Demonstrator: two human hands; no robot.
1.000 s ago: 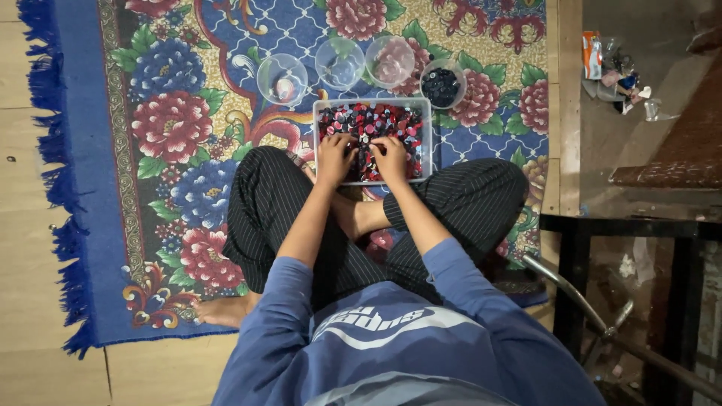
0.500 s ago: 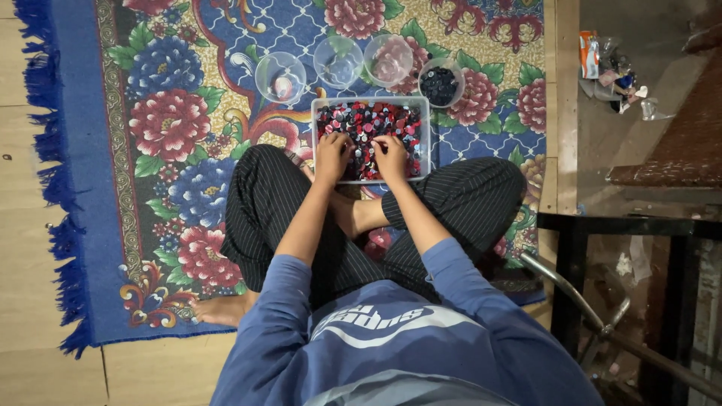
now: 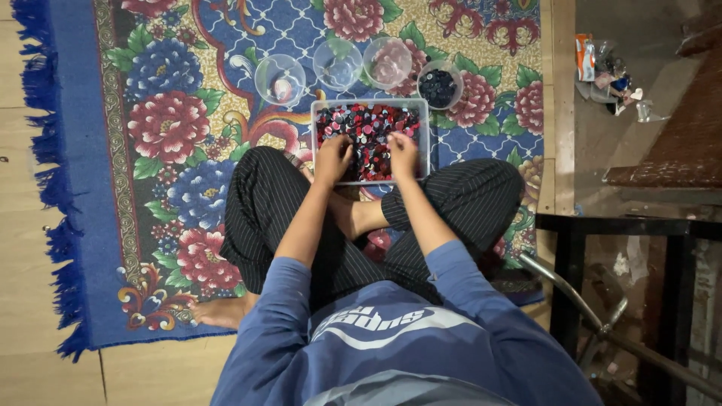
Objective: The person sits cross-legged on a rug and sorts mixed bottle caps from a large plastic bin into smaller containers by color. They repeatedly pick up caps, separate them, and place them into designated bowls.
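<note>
Red and dark buttons (image 3: 368, 128) fill the tray (image 3: 426, 135) under both your hands: left hand (image 3: 333, 158) and right hand (image 3: 402, 154) rest on its near half, fingers curled (grip unclear).

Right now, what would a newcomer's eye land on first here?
The floral rug with its blue fringe fills the floor. In front of the seated person's crossed legs sits a clear tray heaped with red and dark buttons, both hands in it: left hand, right hand. Four round cups line up beyond it, the rightmost holding dark pieces.
</note>
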